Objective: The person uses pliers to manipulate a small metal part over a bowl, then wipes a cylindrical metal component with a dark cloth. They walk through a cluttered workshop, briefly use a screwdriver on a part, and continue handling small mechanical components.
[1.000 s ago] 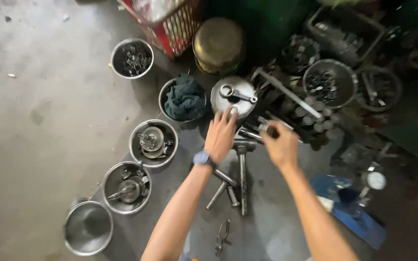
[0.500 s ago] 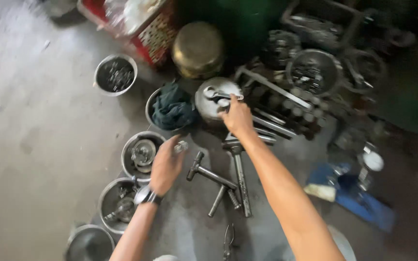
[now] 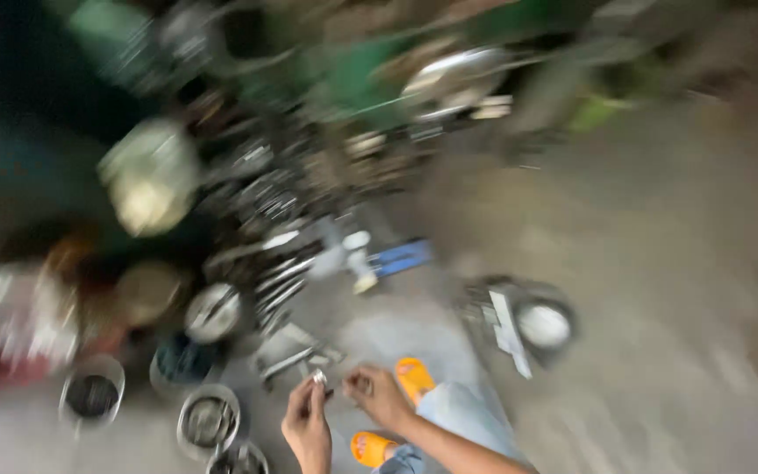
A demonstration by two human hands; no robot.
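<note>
The whole view is blurred by motion. My left hand [image 3: 306,427] is at the bottom centre, its fingers pinched on a small shiny metal part [image 3: 318,377]. My right hand [image 3: 376,396] is close beside it, fingers curled toward the same part; blur hides whether they touch it. Both hands are raised above the grey floor [image 3: 660,263], over my jeans leg [image 3: 449,412] and orange sandals [image 3: 414,377].
Steel bowls [image 3: 208,420] stand at the lower left, one holding a dark cloth [image 3: 182,360]. Further off are a round steel lid [image 3: 214,312], a brass pot [image 3: 146,180], long metal tools [image 3: 287,355], a blue object [image 3: 401,257] and a dark round-faced part [image 3: 528,325].
The camera has swung up and away, so the scene looks rotated and smeared. My right hand left the round lid, and both hands came together near my feet around the small metal part.
</note>
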